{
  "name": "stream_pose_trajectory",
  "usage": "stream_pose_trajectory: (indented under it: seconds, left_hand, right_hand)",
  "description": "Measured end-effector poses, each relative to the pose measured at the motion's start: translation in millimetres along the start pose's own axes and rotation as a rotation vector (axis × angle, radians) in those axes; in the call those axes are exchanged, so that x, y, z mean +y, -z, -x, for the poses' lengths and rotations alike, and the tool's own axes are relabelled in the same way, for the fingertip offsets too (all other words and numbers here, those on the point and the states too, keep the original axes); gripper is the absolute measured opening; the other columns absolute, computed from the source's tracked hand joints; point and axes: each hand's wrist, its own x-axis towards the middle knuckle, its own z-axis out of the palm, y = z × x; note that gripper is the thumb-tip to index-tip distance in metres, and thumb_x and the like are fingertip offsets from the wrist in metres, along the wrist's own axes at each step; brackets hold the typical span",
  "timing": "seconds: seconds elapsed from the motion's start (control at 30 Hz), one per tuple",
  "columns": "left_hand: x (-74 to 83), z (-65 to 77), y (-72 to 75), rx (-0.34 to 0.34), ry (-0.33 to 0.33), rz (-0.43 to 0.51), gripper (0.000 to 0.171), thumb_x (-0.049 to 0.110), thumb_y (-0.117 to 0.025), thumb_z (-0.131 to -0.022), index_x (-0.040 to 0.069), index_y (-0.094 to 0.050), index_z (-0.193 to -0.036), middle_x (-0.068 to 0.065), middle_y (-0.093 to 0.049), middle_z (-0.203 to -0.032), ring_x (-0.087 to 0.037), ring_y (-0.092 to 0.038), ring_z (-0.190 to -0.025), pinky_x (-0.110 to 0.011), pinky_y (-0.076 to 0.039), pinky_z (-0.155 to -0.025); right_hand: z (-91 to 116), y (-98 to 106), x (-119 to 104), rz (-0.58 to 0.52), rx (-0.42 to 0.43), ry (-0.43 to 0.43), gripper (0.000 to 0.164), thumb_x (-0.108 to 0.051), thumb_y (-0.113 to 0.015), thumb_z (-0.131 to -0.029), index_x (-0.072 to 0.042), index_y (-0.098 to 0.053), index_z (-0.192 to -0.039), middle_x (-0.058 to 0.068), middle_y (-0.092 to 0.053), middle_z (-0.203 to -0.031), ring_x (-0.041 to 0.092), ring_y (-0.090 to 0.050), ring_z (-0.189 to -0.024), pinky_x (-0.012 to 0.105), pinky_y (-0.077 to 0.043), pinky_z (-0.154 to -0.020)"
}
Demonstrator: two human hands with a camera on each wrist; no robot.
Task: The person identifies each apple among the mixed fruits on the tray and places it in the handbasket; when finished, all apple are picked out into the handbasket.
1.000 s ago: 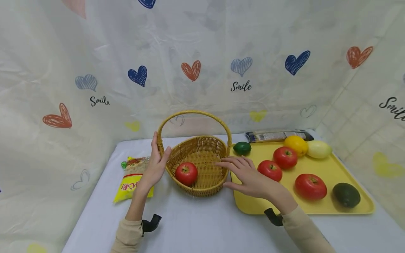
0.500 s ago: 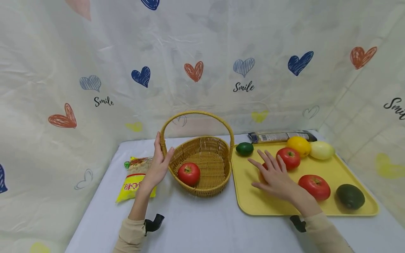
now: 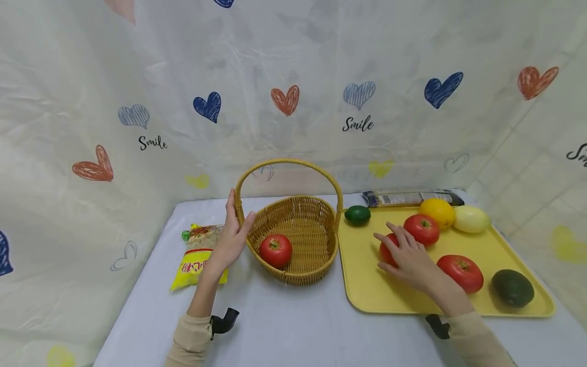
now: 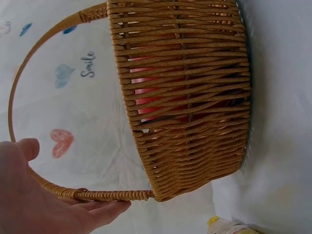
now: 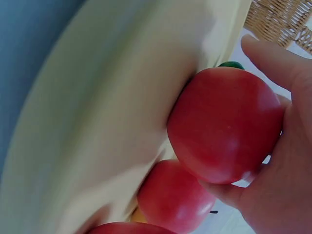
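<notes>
A wicker basket point(image 3: 295, 275) with an arched handle point(image 3: 289, 161) stands mid-table, a red apple point(image 3: 275, 251) inside it. My left hand point(image 3: 229, 244) touches the left side of the handle with straight fingers, thumb spread toward the rim; in the left wrist view the fingers point(image 4: 105, 212) lie behind the handle. My right hand point(image 3: 410, 262) is over another red apple point(image 5: 226, 124) on the yellow tray point(image 3: 367, 300). Its fingers spread around that apple, and in the right wrist view the thumb point(image 5: 268, 61) stands off from it. From the head, the hand partly covers this apple.
Also on the tray are a red apple point(image 3: 422, 229), a larger red fruit point(image 3: 460, 272), an avocado point(image 3: 512, 288), a lime point(image 3: 357, 215), an orange-yellow fruit point(image 3: 437, 212) and a pale oval fruit point(image 3: 471, 219). A dark packet point(image 3: 412, 198) lies behind. A yellow food bag point(image 3: 194, 262) lies left.
My right hand has moved right, from the basket's rim to the apple on the tray. The left hand stays at the handle. The head view has shifted slightly.
</notes>
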Motion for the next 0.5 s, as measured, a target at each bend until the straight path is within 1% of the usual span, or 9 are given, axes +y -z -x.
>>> stream_pose_trajectory:
  seconds: [0.13, 0.2, 0.27, 0.37, 0.43, 0.5]
  left_hand:
    - [-0.5, -0.9, 0.7, -0.001, 0.000, -0.014, 0.080, 0.047, -0.042, -0.109, 0.038, 0.017, -0.162, 0.008, 0.016, -0.173, -0.025, 0.008, -0.162, -0.062, -0.005, -0.129]
    - [-0.3, -1.3, 0.9, -0.003, 0.003, -0.013, 0.080, 0.045, -0.042, -0.109, 0.038, 0.017, -0.162, 0.008, 0.016, -0.173, -0.025, 0.008, -0.162, -0.062, -0.005, -0.129]
    - [-0.4, -1.3, 0.9, -0.003, 0.000, -0.006, 0.080, 0.045, -0.042, -0.109, 0.035, 0.017, -0.163, 0.007, 0.016, -0.173, -0.026, 0.007, -0.162, -0.061, -0.007, -0.130]
    - [-1.1, -0.6, 1.0, -0.006, 0.001, 0.000, 0.082, 0.050, -0.042, -0.108, 0.035, 0.017, -0.163, 0.008, 0.016, -0.173, -0.025, 0.006, -0.162, -0.060, -0.008, -0.130]
    - [-1.6, -0.4, 1.1, -0.006, -0.002, 0.006, 0.081, 0.053, -0.042, -0.107, 0.038, 0.017, -0.162, 0.009, 0.016, -0.173, -0.024, 0.006, -0.162, -0.058, -0.009, -0.131]
    - [-2.2, -0.9, 1.3, -0.006, -0.003, 0.005, 0.080, 0.050, -0.043, -0.108, 0.041, 0.017, -0.161, 0.009, 0.016, -0.172, -0.024, 0.006, -0.162, -0.058, -0.009, -0.131]
  right_hand:
    - [0.2, 1.9, 0.1, 0.026, -0.014, 0.010, 0.066, -0.033, -0.080, -0.088, -0.016, -0.053, -0.146, 0.024, -0.040, -0.152, 0.053, -0.035, -0.138, 0.077, -0.042, -0.101]
    - [0.5, 3.1, 0.3, 0.043, -0.009, 0.019, 0.064, -0.032, -0.080, -0.088, -0.017, -0.055, -0.144, 0.024, -0.044, -0.149, 0.052, -0.038, -0.135, 0.075, -0.046, -0.098]
    - [1.4, 4.2, -0.2, 0.052, -0.004, 0.026, 0.062, -0.030, -0.081, -0.087, -0.017, -0.056, -0.142, 0.024, -0.047, -0.146, 0.052, -0.041, -0.133, 0.073, -0.048, -0.096]
    - [3.3, 5.1, -1.2, 0.060, -0.006, 0.030, 0.061, -0.027, -0.083, -0.086, -0.017, -0.058, -0.140, 0.024, -0.049, -0.144, 0.051, -0.044, -0.129, 0.070, -0.051, -0.092]
    - [4.5, 6.3, -2.5, 0.061, -0.016, 0.027, 0.060, -0.026, -0.084, -0.085, -0.017, -0.059, -0.139, 0.024, -0.050, -0.144, 0.051, -0.046, -0.128, 0.070, -0.052, -0.091]
    - [5.5, 7.9, -3.9, 0.057, -0.028, 0.028, 0.061, -0.025, -0.085, -0.084, -0.018, -0.060, -0.138, 0.024, -0.050, -0.144, 0.051, -0.046, -0.127, 0.070, -0.052, -0.091]
